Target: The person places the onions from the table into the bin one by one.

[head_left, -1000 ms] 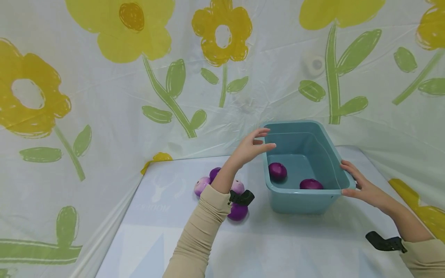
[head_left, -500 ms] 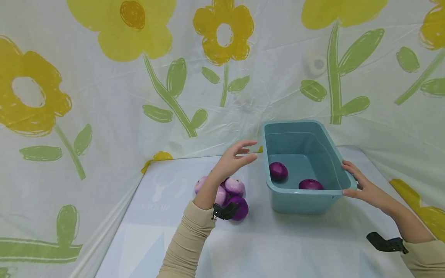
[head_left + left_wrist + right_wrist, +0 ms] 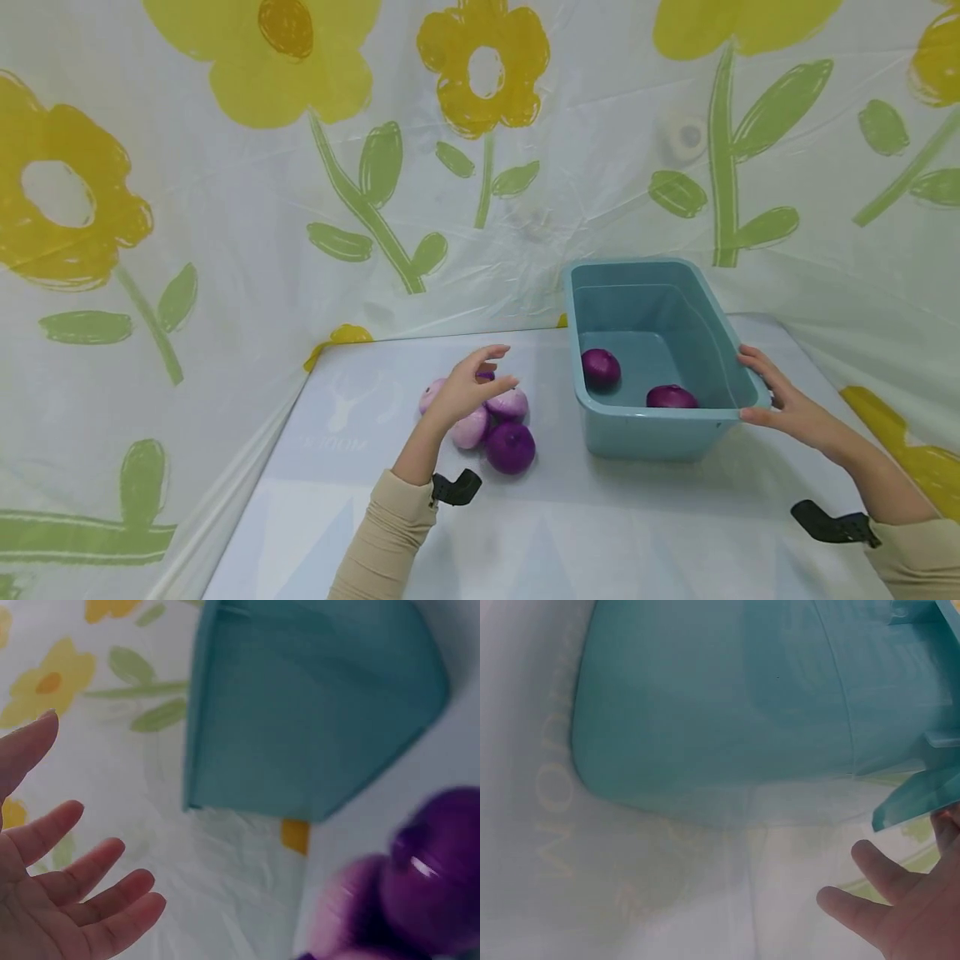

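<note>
In the head view my left hand (image 3: 468,387) hangs over the onions on the table, fingers loosely bent and nothing in them. Its spread fingers also show in the left wrist view, apart from the blue-green plastic bin (image 3: 315,712). Below it cluster pale pink-purple onions (image 3: 469,429) and a dark purple onion (image 3: 511,448); the hand and forearm partly cover the group. My right hand (image 3: 787,408) holds the bin's near right corner, thumb at the front rim and fingers along the side. Inside the bin lie two dark red onions, one at the left wall (image 3: 600,368), another near the front (image 3: 671,397).
A white table (image 3: 600,533) with faint printed patterns bears everything. Behind and around it hangs a white curtain (image 3: 247,217) with yellow flowers and green leaves. The bin's tall walls rise to the right of the loose onions.
My left hand has moved from the bin's left rim leftward and down, to above the loose onions. The right hand and the bin have stayed put.
</note>
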Demonstrator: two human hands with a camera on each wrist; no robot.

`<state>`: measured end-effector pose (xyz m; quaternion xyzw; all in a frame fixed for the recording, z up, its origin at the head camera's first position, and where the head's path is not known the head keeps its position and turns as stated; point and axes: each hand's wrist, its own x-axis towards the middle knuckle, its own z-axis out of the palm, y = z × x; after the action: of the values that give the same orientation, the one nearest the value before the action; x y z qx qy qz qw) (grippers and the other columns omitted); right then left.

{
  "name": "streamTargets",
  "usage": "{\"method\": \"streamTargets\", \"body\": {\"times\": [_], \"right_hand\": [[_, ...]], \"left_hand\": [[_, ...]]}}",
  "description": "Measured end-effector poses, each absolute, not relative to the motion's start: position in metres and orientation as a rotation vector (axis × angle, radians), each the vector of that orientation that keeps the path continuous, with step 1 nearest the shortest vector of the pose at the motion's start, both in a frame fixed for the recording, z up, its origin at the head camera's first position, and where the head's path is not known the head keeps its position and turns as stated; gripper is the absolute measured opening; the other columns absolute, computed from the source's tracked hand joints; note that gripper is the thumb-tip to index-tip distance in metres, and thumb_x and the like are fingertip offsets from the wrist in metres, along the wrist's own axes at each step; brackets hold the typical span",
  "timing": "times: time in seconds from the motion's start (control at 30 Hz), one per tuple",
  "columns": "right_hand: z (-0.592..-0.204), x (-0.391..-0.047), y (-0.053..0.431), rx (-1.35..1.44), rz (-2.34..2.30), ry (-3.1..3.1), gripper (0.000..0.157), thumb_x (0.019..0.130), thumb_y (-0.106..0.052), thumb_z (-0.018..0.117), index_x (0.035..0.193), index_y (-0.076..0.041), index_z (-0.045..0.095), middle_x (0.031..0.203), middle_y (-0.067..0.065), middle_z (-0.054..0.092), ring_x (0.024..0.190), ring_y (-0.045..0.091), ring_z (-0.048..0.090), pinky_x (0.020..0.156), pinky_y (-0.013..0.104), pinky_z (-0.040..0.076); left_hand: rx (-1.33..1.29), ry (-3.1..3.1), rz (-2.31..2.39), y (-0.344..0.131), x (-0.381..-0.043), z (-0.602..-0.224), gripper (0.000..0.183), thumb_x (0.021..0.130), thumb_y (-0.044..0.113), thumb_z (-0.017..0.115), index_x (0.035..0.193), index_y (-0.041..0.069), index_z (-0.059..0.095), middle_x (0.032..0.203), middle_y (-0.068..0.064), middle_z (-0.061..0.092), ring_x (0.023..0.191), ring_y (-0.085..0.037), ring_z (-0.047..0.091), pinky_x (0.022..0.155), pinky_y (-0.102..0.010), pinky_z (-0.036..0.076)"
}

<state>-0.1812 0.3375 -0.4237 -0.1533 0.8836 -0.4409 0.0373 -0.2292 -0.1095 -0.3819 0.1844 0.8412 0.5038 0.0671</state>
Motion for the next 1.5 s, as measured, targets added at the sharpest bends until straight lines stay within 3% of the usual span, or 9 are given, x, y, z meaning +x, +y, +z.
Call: {"method": "streamTargets", "body": {"times": [0.23,0.37,0.63,0.87,1.0,1.2,1.5], "right_hand": [[-0.425,-0.181,0.341,-0.498,-1.356,2.737,0.083,0.086,-0.016,0.054,0.148,-0.019,-0.003,0.147,-0.024,-0.016,0.124,0.056,0.005,0.079,0.078,0.022],[-0.425,-0.181,0.341,-0.498,-1.357,2.744,0.084,0.086,-0.016,0.053,0.148,-0.021,-0.003,0.145,-0.028,-0.014,0.125,0.056,0.005,0.079,0.078,0.022],[-0.424,-0.181,0.34,-0.491,-1.356,2.73,0.084,0.087,-0.016,0.053,0.148,-0.02,-0.004,0.152,-0.001,-0.018,0.123,0.056,0.007,0.079,0.078,0.022],[-0.424,-0.181,0.338,-0.489,-1.352,2.728,0.084,0.086,-0.016,0.053,0.148,-0.02,-0.004,0.152,0.005,-0.017,0.123,0.057,0.007,0.08,0.078,0.022],[-0.424,-0.181,0.338,-0.482,-1.352,2.722,0.084,0.087,-0.017,0.053,0.148,-0.021,-0.004,0.152,0.002,-0.018,0.124,0.057,0.007,0.08,0.078,0.022],[-0.424,-0.181,0.338,-0.483,-1.375,2.701,0.082,0.088,-0.017,0.052,0.148,-0.021,-0.004,0.152,-0.004,-0.018,0.124,0.058,0.005,0.081,0.078,0.021],[-0.424,-0.18,0.336,-0.479,-1.367,2.705,0.082,0.088,-0.018,0.052,0.148,-0.021,-0.003,0.148,-0.023,-0.016,0.124,0.058,0.005,0.081,0.078,0.021]], "left_hand": [[0.486,2.607,1.462,-0.129,-0.228,-0.425,0.056,0.081,0.021,0.068,0.129,0.001,0.047,0.13,-0.023,0.048,0.116,-0.042,0.047,0.097,-0.05,0.039],[0.396,2.642,1.42,-0.134,-0.23,-0.449,0.063,0.078,0.023,0.072,0.131,0.002,0.045,0.13,-0.022,0.048,0.118,-0.038,0.046,0.098,-0.05,0.037],[0.543,2.885,1.189,-0.145,-0.237,-0.485,0.053,0.069,0.007,0.07,0.12,0.001,0.055,0.122,-0.02,0.052,0.118,-0.038,0.044,0.099,-0.054,0.032],[0.535,2.842,1.071,-0.156,-0.236,-0.495,0.059,0.068,0.011,0.073,0.123,0.009,0.054,0.131,-0.023,0.039,0.12,-0.047,0.034,0.096,-0.06,0.029],[0.586,2.778,1.04,-0.162,-0.239,-0.497,0.065,0.068,0.011,0.075,0.128,0.011,0.049,0.134,-0.022,0.037,0.121,-0.044,0.034,0.096,-0.059,0.031],[0.671,2.672,1.138,-0.167,-0.243,-0.503,0.071,0.065,0.001,0.073,0.13,0.005,0.044,0.134,-0.023,0.036,0.124,-0.039,0.037,0.1,-0.054,0.032],[0.66,2.699,1.198,-0.167,-0.245,-0.508,0.071,0.062,0.0,0.074,0.127,0.008,0.047,0.128,-0.017,0.045,0.118,-0.033,0.044,0.098,-0.05,0.036]]}}
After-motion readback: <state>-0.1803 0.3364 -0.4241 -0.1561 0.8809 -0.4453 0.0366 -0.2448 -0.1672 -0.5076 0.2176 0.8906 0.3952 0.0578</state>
